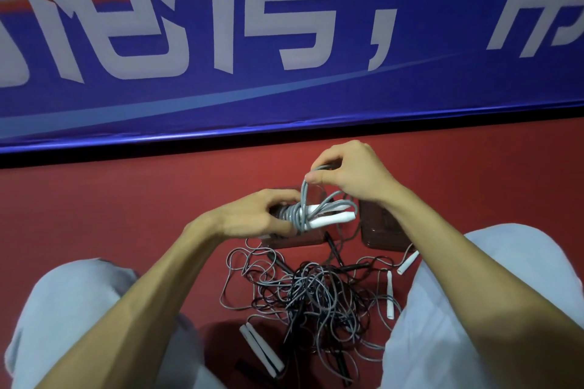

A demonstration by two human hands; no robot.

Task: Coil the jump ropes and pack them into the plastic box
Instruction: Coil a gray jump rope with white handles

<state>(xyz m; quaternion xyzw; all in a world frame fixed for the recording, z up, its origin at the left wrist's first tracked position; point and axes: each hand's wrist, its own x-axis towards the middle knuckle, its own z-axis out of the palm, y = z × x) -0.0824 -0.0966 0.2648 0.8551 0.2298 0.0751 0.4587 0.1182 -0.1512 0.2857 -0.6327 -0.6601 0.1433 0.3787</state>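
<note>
Centre of frame, just above the middle: left hand (252,218) clenched round a half-made bundle of grey jump rope (295,215), cord wound several turns about its two white handles (328,218), which stick out to the right side by side. Right hand (354,174), a little higher and to the right, pinches a free loop of the same cord (305,189) between thumb and forefinger, lifted above the bundle; judged to be mid-wrap, the tail not yet tucked. Directly below the bundle sits a clear plastic box (309,238), only its near edge showing under the hand; whether anything lies inside cannot be told. A second clear piece (382,227), possibly the lid, lies just right of it. Lower centre, between the grey trouser legs (79,309), a loose tangle of grey and black ropes (316,297) is spread on the red floor (126,215), with more white handles (260,347) at its lower left edge and right edge. Cord looks thin, light, smooth and springy: likely to slip and uncoil if the hold slackens. Handles are rigid, so best taken there, with turns pinned under a thumb. The tangle probably snags; draw ropes out by a handle rather than mid-cord.
</note>
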